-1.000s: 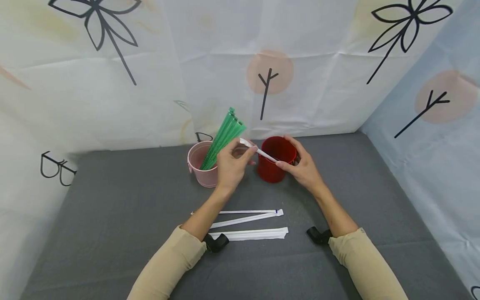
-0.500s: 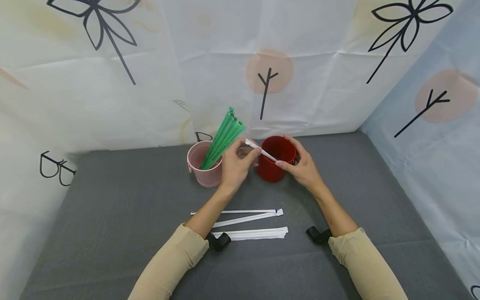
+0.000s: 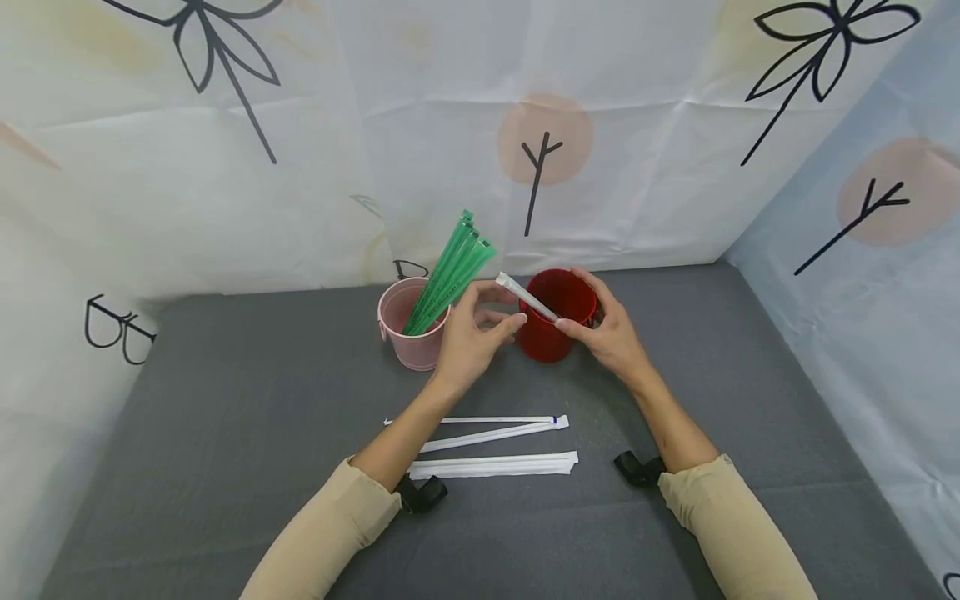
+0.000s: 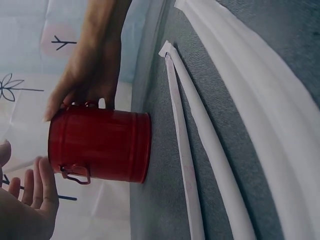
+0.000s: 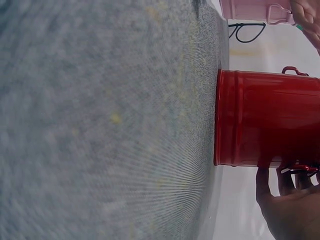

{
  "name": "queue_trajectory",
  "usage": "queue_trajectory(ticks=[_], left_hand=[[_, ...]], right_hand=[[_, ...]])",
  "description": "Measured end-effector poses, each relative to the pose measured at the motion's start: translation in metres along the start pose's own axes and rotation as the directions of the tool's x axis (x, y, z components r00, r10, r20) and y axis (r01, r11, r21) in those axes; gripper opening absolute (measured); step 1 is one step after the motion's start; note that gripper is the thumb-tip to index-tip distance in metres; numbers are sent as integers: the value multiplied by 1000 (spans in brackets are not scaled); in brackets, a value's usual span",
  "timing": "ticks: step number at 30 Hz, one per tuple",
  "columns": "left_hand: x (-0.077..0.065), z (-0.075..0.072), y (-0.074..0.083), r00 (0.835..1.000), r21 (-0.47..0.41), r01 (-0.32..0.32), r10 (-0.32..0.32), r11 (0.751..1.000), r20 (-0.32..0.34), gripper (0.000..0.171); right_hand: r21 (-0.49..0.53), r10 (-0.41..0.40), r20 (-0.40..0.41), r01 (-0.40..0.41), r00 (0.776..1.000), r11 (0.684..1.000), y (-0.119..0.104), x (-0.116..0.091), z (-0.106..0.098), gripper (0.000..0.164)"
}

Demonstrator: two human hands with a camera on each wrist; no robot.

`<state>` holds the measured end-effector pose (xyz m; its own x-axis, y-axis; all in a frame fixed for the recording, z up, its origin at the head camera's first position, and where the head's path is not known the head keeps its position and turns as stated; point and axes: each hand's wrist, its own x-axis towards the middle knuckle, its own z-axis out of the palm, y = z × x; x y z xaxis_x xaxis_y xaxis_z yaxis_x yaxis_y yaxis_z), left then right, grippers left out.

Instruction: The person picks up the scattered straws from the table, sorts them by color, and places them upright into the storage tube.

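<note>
A white paper-wrapped straw (image 3: 527, 296) slants out of the red bucket (image 3: 542, 340), over its left rim. Its lower end is hidden behind the front rim. My right hand (image 3: 611, 337) holds the bucket from the right, thumb at the front rim beside the straw and fingers round the far side. In the right wrist view, those fingers touch the red wall (image 5: 270, 120) by its small handle. At the bucket's left, my left hand (image 3: 472, 337) has its fingers spread and holds nothing. The left wrist view shows its fingers apart just beside the bucket (image 4: 100, 145).
To the left stands a pink bucket (image 3: 412, 354) with several green straws (image 3: 450, 275) leaning in it. On the grey cloth in front lie more white wrapped straws (image 3: 495, 465), two of them meeting at their right ends. A white printed sheet (image 3: 645, 217) rises behind the table.
My left hand has let go of the wrapped straw's upper end, which now leans on the bucket rim. The left fingers have spread. My right hand has stayed at the bucket.
</note>
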<state>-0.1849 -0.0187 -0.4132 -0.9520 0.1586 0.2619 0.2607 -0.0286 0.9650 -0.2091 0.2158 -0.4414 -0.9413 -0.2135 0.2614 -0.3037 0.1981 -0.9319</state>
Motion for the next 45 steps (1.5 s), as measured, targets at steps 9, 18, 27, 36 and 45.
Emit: queue_trajectory(ticks=[9, 18, 27, 36, 45], left_hand=[[-16, -14, 5, 996, 69, 37, -43, 997, 82, 48], [-33, -32, 8, 978, 197, 42, -81, 979, 194, 37], [-52, -50, 3, 960, 278, 21, -97, 960, 262, 37], [-69, -74, -4, 950, 335, 53, -150, 941, 272, 36], [-77, -92, -12, 947, 380, 47, -162, 924, 277, 33]], right_hand=[[20, -15, -8, 15, 1000, 1000, 5, 1, -1, 77], [-2, -7, -8, 7, 1000, 1000, 4, -1, -2, 78], [-7, 29, -9, -29, 1000, 1000, -9, -3, -2, 76], [-7, 16, 4, -16, 1000, 1000, -32, -6, 3, 73], [-4, 22, 6, -22, 1000, 1000, -4, -3, -2, 75]])
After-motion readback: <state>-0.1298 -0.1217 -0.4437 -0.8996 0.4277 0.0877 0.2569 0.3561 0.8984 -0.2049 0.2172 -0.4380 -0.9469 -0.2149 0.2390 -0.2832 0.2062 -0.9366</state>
